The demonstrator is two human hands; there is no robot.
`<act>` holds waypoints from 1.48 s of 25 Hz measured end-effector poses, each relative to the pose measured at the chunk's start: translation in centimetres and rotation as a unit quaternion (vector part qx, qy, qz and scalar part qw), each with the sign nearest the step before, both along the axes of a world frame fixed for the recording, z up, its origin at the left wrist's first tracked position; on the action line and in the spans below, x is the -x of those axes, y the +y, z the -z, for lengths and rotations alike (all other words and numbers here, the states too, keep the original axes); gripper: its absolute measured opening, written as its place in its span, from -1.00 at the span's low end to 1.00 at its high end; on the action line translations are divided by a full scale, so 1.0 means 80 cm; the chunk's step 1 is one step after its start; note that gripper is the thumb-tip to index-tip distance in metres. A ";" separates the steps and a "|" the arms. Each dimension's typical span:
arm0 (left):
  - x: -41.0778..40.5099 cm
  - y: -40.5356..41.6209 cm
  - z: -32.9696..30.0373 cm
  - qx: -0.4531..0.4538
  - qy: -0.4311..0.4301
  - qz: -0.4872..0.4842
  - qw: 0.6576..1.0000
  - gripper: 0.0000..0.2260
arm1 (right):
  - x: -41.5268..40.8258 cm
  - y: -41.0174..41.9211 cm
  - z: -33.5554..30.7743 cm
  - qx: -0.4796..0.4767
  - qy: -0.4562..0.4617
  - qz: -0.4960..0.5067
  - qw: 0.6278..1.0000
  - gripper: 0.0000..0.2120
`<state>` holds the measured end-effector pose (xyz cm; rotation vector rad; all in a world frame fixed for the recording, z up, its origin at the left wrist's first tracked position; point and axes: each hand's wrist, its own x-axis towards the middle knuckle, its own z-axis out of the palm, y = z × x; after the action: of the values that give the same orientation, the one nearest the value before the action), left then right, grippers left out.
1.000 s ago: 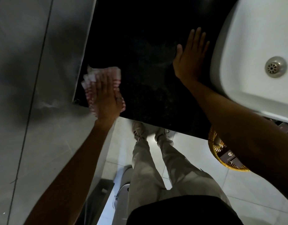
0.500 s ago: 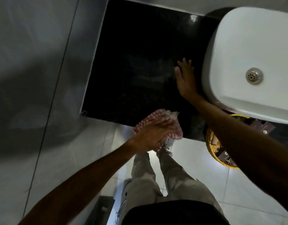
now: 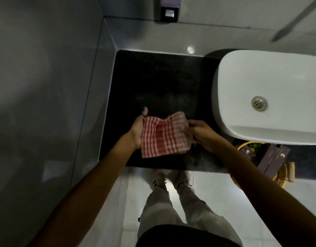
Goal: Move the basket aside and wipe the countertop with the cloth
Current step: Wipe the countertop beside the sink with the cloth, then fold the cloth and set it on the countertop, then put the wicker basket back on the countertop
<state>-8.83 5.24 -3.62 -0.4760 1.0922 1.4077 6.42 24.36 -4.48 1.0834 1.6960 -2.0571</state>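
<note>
A red-and-white checked cloth is stretched between both my hands above the near part of the black countertop. My left hand lies under its left edge, palm up, thumb pointing away. My right hand pinches its right edge. A golden wicker basket holding dark boxes sits at the counter's near right, partly hidden behind my right forearm and under the basin's front rim.
A white basin with a metal drain fills the right side. Grey tiled walls close the counter on the left and back. A dispenser hangs on the back wall. My legs and shoes stand on the pale floor below.
My left hand brought the cloth from the counter's left edge to the middle front. My right hand left the counter beside the basin and took hold of the cloth's right edge.
</note>
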 end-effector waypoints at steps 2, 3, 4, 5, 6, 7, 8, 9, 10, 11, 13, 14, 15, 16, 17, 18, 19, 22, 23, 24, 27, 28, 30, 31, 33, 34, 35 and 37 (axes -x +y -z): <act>0.036 0.004 -0.005 0.021 0.011 -0.014 1.000 -0.17 | 0.030 0.006 0.008 -0.047 -0.015 0.066 0.997 -0.84; 0.054 0.006 -0.009 0.042 0.032 -0.013 0.999 -0.19 | 0.049 0.008 0.011 -0.067 -0.020 0.083 0.994 -0.88; 0.068 0.010 -0.009 0.063 0.062 -0.012 0.996 -0.24 | 0.068 0.010 0.013 -0.079 -0.021 0.092 0.992 -0.88; 0.079 0.014 -0.007 0.084 0.101 -0.012 0.991 -0.30 | 0.087 0.012 0.015 -0.089 -0.023 0.095 0.991 -0.88; 0.084 0.018 -0.004 0.099 0.138 -0.010 0.985 -0.38 | 0.103 0.013 0.016 -0.106 -0.028 0.094 0.989 -0.87; 0.087 0.024 -0.002 0.116 0.168 -0.005 0.979 -0.46 | 0.117 0.015 0.017 -0.135 -0.034 0.087 0.986 -0.87; 0.089 0.028 -0.001 0.142 0.204 0.006 0.969 -0.52 | 0.130 0.017 0.016 -0.176 -0.043 0.065 0.981 -0.87; 0.091 0.032 0.000 0.188 0.265 0.020 0.946 -0.56 | 0.138 0.020 0.015 -0.236 -0.052 0.027 0.970 -0.84; 0.093 0.033 0.004 0.250 0.340 0.037 0.906 -0.58 | 0.143 0.021 0.009 -0.304 -0.061 -0.010 0.951 -0.78; 0.091 0.031 0.007 0.319 0.420 0.046 0.848 -0.61 | 0.145 0.020 -0.001 -0.366 -0.046 -0.031 0.929 -0.71; 0.045 0.035 -0.002 0.355 0.511 0.041 0.782 -0.71 | 0.106 0.022 -0.034 -0.461 0.047 -0.047 0.885 -0.63; 0.011 0.042 -0.005 0.328 0.533 0.051 0.778 -0.75 | 0.076 0.022 -0.049 -0.505 0.115 -0.041 0.855 -0.65; -0.027 0.050 -0.005 0.291 0.538 0.078 0.788 -0.78 | 0.040 0.024 -0.061 -0.543 0.175 -0.032 0.821 -0.70; -0.078 0.061 -0.004 0.254 0.529 0.101 0.803 -0.79 | -0.012 0.032 -0.070 -0.576 0.222 -0.032 0.786 -0.78; -0.116 0.071 0.000 0.219 0.513 0.122 0.821 -0.79 | -0.054 0.041 -0.074 -0.606 0.252 -0.035 0.754 -0.84; -0.162 0.086 0.002 0.188 0.498 0.141 0.834 -0.79 | -0.105 0.056 -0.076 -0.628 0.254 -0.044 0.734 -0.88; -0.202 0.104 0.004 0.171 0.486 0.153 0.843 -0.78 | -0.151 0.074 -0.077 -0.641 0.234 -0.052 0.729 -0.89; -0.310 0.168 0.002 0.145 0.452 0.222 0.852 -0.66 | -0.273 0.130 -0.072 -0.652 0.109 -0.052 0.748 -0.84; -0.335 0.184 0.001 0.144 0.447 0.249 0.847 -0.59 | -0.300 0.147 -0.066 -0.656 0.063 -0.048 0.750 -0.85; -0.356 0.198 0.000 0.156 0.454 0.274 0.833 -0.54 | -0.323 0.164 -0.060 -0.658 0.009 -0.043 0.752 -0.83; -0.387 0.219 0.001 0.228 0.495 0.302 0.782 -0.63 | -0.367 0.193 -0.040 -0.525 -0.162 -0.040 0.834 -0.61; -0.390 0.219 -0.001 0.244 0.501 0.298 0.775 -0.68 | -0.375 0.194 -0.035 -0.463 -0.170 -0.038 0.869 -0.66; -0.382 0.207 -0.007 0.269 0.504 0.302 0.763 -0.69 | -0.380 0.181 -0.027 -0.416 -0.144 -0.056 0.896 -0.81; -0.374 0.191 -0.010 0.281 0.504 0.306 0.757 -0.69 | -0.376 0.169 -0.029 -0.413 -0.129 -0.067 0.899 -0.84; -0.347 0.141 -0.017 0.306 0.502 0.304 0.750 -0.74 | -0.347 0.131 -0.041 -0.407 -0.099 -0.093 0.903 -0.88; -0.330 0.110 -0.022 0.317 0.500 0.293 0.751 -0.78 | -0.328 0.111 -0.044 -0.395 -0.088 -0.110 0.908 -0.88; -0.309 0.077 -0.027 0.330 0.496 0.279 0.753 -0.83 | -0.304 0.088 -0.047 -0.384 -0.078 -0.127 0.911 -0.85; -0.258 0.015 -0.041 0.359 0.482 0.248 0.760 -0.87 | -0.244 0.041 -0.045 -0.365 -0.055 -0.162 0.915 -0.73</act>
<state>11.85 6.42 -0.32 0.0980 2.4306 0.6399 25.93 27.62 -0.85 0.9704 2.4573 -1.1433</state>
